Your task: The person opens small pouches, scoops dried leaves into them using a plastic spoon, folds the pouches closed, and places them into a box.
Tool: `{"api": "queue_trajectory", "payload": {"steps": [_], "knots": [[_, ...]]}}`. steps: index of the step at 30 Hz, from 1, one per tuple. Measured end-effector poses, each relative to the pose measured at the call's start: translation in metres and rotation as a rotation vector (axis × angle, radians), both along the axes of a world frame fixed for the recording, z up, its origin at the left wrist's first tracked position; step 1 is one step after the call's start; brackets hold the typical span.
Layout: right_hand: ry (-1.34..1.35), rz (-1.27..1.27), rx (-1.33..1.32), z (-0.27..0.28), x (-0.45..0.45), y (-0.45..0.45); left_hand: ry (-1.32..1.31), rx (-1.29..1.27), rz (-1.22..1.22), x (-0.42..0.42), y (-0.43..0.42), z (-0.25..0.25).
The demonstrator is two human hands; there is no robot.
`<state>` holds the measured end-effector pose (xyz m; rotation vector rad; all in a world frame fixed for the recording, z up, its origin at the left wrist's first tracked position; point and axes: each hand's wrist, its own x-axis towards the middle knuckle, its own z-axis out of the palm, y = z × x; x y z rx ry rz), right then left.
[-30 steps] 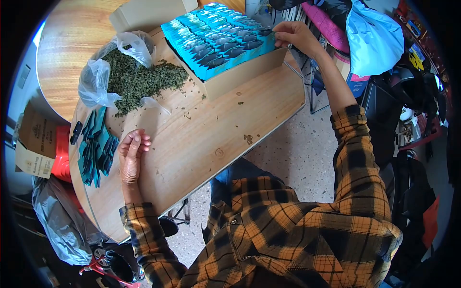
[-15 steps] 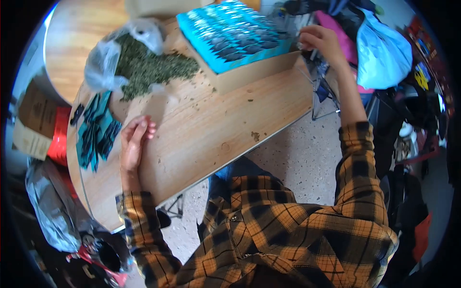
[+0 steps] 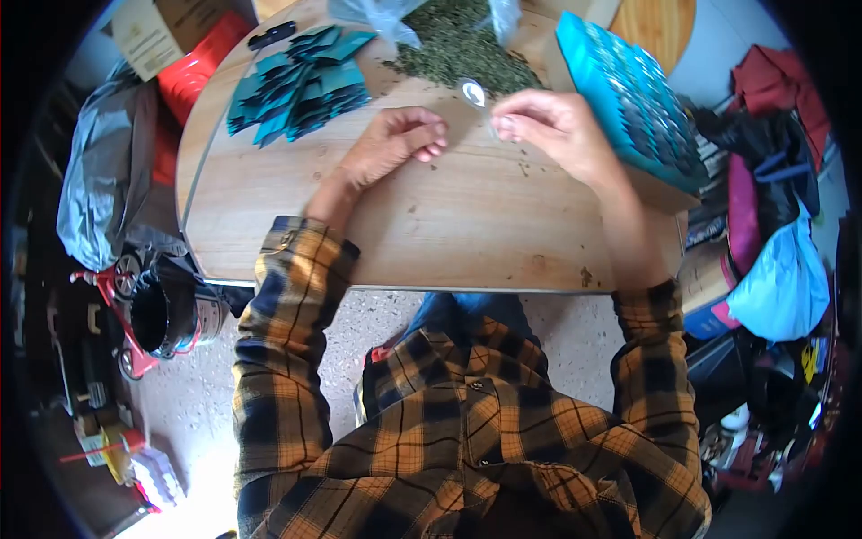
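Observation:
My right hand [image 3: 561,130] is over the table, its thumb and fingers pinched at the handle of a small clear spoon [image 3: 472,92]. The spoon's bowl is beside the edge of a heap of dried green leaves [image 3: 458,45]. My left hand [image 3: 391,148] is above the wooden tabletop, fingers curled and pressed together, with nothing visible in them. Left of it lies a pile of flat teal packets [image 3: 301,85]. To the right of my right hand, a cardboard box [image 3: 660,186] holds rows of filled teal packets [image 3: 628,103].
A black object [image 3: 271,35] lies at the table's back left. Clear plastic [image 3: 377,18] surrounds the leaves. Leaf crumbs dot the wooden table [image 3: 449,234]. Beyond its left edge are a grey bag [image 3: 108,171] and a black bucket [image 3: 164,310]; a light blue bag [image 3: 781,278] hangs at right.
The view has swung to the right. My right hand has left the packet box's far corner and come to the spoon near the leaves. My left hand stays curled.

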<state>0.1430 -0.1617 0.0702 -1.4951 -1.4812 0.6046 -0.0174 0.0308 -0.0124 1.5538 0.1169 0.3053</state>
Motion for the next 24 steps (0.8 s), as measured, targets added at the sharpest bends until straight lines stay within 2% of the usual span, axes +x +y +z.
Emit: {"api": "queue_trajectory", "payload": {"steps": [7,9,10,14,17,20,24], "knots": [[-0.222,-0.004,0.084,-0.028,-0.013,0.133,-0.003,-0.043,-0.079,0.005,0.008,-0.005],[-0.513,-0.004,0.257,-0.035,-0.017,0.161,-0.016,-0.053,-0.113,0.007,0.009,-0.008],[-0.598,-0.007,0.170,-0.025,-0.027,0.165,-0.046,-0.071,-0.135,0.006,0.010,-0.008],[-0.788,0.044,0.305,-0.034,-0.036,0.200,-0.019,-0.049,-0.125,0.008,0.009,-0.008],[-0.895,0.026,0.228,-0.037,-0.038,0.213,-0.031,-0.062,-0.148,0.008,0.008,-0.008],[-0.938,0.022,0.115,-0.036,-0.039,0.216,-0.024,-0.052,-0.137,0.007,0.009,-0.006],[-0.932,-0.043,0.114,-0.039,-0.036,0.209,-0.035,-0.046,-0.149,0.006,0.007,-0.004]]}}
